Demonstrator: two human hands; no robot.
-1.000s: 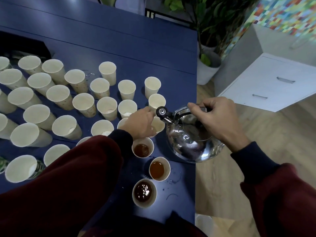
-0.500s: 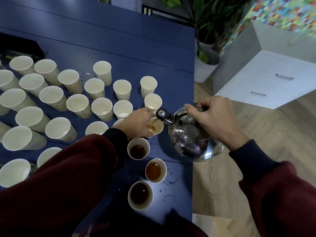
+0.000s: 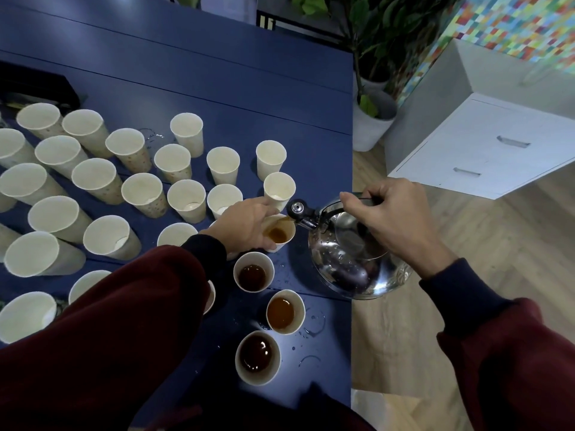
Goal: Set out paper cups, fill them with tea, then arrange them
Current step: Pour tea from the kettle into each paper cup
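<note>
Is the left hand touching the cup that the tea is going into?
Touching. The head view shows the left hand curled round the cup beneath the kettle.

My one head-worn camera looks forward and steeply down, close over the desk and my forearms.

Cup with tea: four. Empty cup: over twenty, some partly hidden. Kettle: one.
</note>
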